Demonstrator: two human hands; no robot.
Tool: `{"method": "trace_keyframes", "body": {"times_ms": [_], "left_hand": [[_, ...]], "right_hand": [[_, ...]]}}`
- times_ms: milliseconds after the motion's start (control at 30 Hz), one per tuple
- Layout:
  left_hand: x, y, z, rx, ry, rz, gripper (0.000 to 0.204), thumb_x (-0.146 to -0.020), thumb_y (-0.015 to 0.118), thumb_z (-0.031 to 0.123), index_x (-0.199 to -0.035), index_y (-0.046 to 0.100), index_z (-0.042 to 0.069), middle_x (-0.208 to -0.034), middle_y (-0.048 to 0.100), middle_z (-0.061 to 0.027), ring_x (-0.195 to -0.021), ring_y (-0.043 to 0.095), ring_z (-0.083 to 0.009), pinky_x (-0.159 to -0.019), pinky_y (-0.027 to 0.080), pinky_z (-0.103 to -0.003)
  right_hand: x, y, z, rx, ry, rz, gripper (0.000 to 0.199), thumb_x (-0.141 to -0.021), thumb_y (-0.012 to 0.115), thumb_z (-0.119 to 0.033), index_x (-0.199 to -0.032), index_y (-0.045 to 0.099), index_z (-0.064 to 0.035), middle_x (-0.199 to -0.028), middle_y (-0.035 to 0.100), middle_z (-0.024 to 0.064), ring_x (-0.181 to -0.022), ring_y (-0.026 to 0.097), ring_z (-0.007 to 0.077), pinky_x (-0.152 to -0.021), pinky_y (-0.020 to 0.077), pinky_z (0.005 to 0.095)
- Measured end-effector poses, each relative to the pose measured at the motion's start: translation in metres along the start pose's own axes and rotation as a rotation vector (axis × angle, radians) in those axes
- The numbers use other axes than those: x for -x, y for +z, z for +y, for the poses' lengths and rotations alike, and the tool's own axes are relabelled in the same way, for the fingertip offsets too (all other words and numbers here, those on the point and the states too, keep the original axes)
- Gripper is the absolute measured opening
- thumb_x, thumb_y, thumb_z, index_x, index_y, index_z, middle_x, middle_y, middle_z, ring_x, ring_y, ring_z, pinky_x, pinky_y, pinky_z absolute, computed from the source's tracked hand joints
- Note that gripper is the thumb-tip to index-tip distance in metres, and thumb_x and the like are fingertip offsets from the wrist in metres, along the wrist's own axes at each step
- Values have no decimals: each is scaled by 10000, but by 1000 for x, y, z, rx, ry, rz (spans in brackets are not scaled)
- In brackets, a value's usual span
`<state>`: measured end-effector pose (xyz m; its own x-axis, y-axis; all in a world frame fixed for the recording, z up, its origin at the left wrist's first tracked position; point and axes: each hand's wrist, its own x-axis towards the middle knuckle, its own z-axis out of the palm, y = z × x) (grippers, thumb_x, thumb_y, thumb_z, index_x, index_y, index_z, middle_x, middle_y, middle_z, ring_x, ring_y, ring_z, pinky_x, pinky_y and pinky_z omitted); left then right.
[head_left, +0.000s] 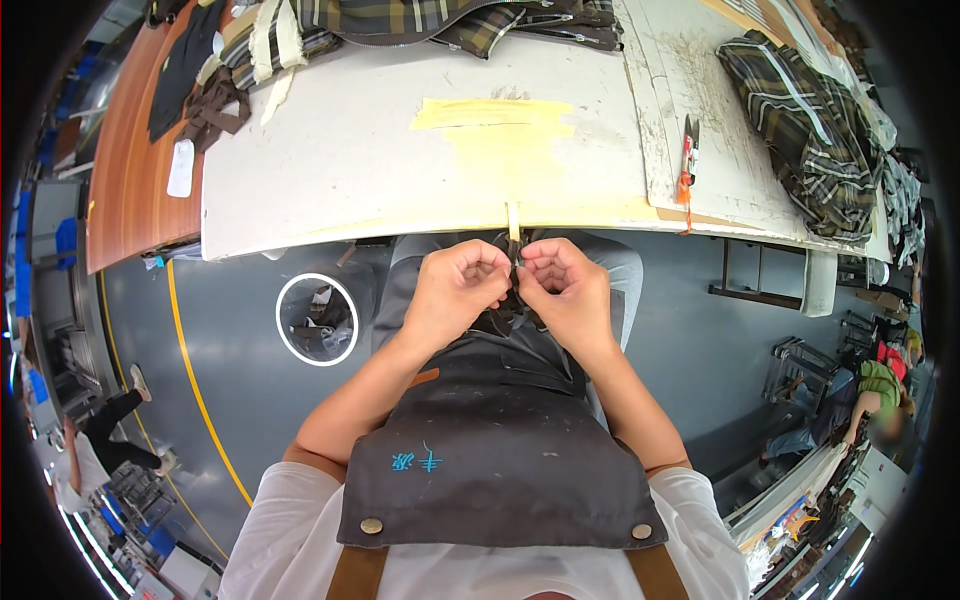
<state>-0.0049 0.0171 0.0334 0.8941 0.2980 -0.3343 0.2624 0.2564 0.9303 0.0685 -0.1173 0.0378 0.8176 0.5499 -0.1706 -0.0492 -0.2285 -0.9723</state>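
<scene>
My left hand (460, 290) and my right hand (562, 287) meet just below the table's near edge, above my lap. The fingertips of both are pinched on a dark narrow strip (515, 256), which runs between them. Its far end reaches up to a pale tape tab (513, 218) that hangs over the table edge. More dark material sits under my hands against the dark apron (490, 440), and its shape is hard to make out.
On the white tabletop (340, 150), plaid garments lie at the back (400, 20) and the right (800, 130). Small scissors (690, 150) with an orange cord rest near the right edge. A white-rimmed bin (283, 318) with scraps stands on the floor, left. Other people are at both sides.
</scene>
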Motion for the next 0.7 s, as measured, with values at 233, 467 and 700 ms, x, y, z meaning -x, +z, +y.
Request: {"method": "trace_keyframes", "body": {"times_ms": [233, 467, 700], "left_hand": [[2, 2, 12, -220, 98, 20, 36, -772, 599, 6, -790, 582, -20, -675, 597, -25, -580, 548, -51, -540, 453, -192], [-6, 0, -2, -216, 171, 83, 50, -729, 620, 0, -745, 576, -19, -617, 583, -19, -540, 507, -31, -498, 431, -203], [-6, 7, 14, -233, 197, 99, 36, -715, 615, -13, -720, 580, -18, -624, 591, -27, -534, 508, -36, -496, 424, -198]], "right_hand": [[-2, 0, -12, 361, -308, 45, 140, -705, 650, 24, -830, 591, 0, -737, 622, 93, -591, 618, 142, -518, 504, 244], [-3, 3, -8, 324, -286, 102, 109, -700, 656, 24, -788, 595, -1, -708, 616, 86, -593, 626, 153, -526, 505, 246], [-3, 4, -9, 204, -138, 109, 41, -744, 633, 4, -774, 605, 5, -676, 631, 73, -574, 614, 111, -535, 495, 228]]}}
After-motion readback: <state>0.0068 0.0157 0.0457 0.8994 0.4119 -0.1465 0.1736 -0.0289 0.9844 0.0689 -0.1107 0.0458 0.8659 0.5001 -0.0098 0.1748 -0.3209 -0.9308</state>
